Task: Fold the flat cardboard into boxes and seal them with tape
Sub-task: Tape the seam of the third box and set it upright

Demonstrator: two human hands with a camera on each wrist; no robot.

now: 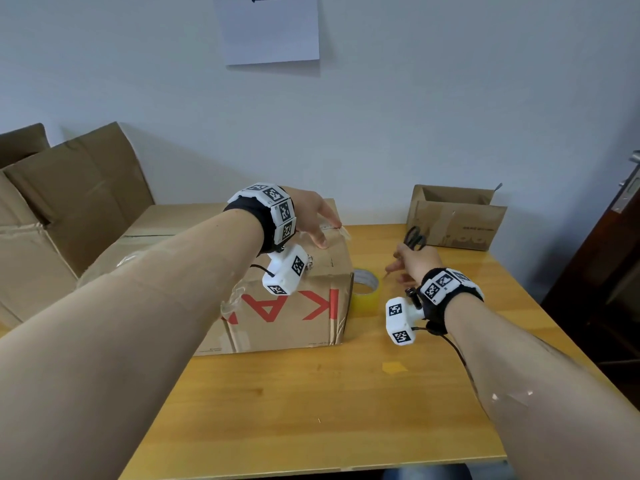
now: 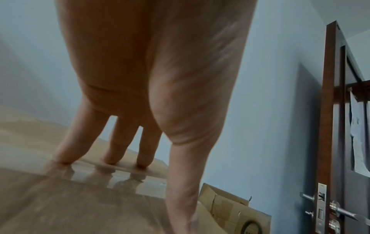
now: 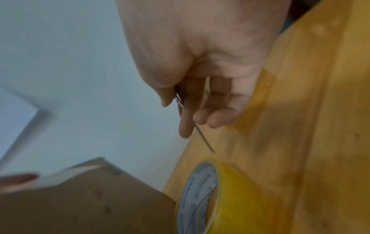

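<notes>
Cardboard box [image 1: 277, 271] sits under my flat, spread left hand [image 1: 311, 216] pressing its taped top, while my right hand [image 1: 415, 261], curled round the scissors [image 1: 414, 239], lies right of it beyond the tape roll [image 1: 365, 292].

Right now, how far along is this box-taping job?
Done: one box stands folded, a clear tape strip along its top seam. In hand: the left hand presses that strip with straight fingers; the right hand holds scissors beside the tape roll. Left: flat cardboard waits against the wall.
</notes>
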